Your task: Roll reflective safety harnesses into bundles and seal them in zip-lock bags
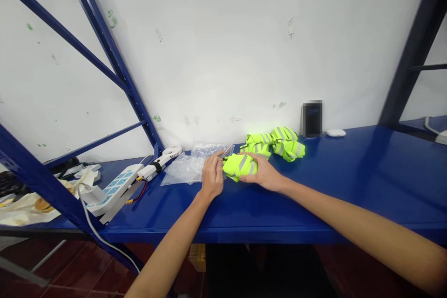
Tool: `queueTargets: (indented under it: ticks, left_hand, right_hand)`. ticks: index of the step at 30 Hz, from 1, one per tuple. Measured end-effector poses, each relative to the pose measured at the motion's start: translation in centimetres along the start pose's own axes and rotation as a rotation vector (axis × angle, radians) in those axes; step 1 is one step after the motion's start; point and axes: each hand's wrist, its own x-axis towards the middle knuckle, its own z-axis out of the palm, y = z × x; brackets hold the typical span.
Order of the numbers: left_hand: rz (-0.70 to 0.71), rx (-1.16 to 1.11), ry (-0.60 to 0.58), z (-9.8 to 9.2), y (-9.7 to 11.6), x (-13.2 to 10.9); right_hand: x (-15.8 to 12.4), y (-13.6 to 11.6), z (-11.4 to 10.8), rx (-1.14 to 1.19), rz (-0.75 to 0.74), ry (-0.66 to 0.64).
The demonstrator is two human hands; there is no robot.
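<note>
A bundled neon-yellow reflective safety vest (239,165) with grey stripes is just above the blue tabletop. My right hand (263,172) is closed around its right side. At its left end, my left hand (213,174) has its fingers pressed together on a clear plastic bag (228,151), whose edge stands up beside the vest. How far the bag reaches around the vest is hidden by my fingers. More bundled reflective vests (287,143) lie behind my right hand. Flat clear plastic bags (185,167) are spread to the left of my left hand.
On the left are a white power strip (120,184), a small white fan (172,151) and red-black leads (141,192). A blurred dark object (313,119) leans on the wall near a white case (335,133). A blue rack post (52,181) crosses the left side.
</note>
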Motion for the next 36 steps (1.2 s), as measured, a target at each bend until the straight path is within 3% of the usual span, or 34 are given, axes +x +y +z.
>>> queueTargets:
  ticks: [5,11,16,21,26,36]
  left_hand:
    - [0.014,0.010,-0.053,-0.1,-0.1,-0.1]
    - [0.241,0.139,-0.232,-0.3,0.2,0.0]
    - [0.337,0.152,-0.308,-1.0,1.0,0.3]
    - [0.345,0.232,-0.365,-1.5,0.8,0.5]
    - [0.377,0.317,-0.329,-0.9,-0.1,0.3]
    - [0.408,0.353,-0.336,-0.7,-0.4,0.3]
  right_hand:
    - [0.1,0.2,0.2,-0.044,0.055,0.065]
    - [0.2,0.8,0.3,-0.090,0.020,0.101]
    - [0.4,0.1,-0.1,0.075,0.131,0.093]
    - [0.3,-0.6,-0.7,0.290,0.257,0.055]
    - [0.3,-1.0,-0.9,0.414,0.304,-0.013]
    - [0.0,-1.3,-0.3,0.360,0.284,-0.045]
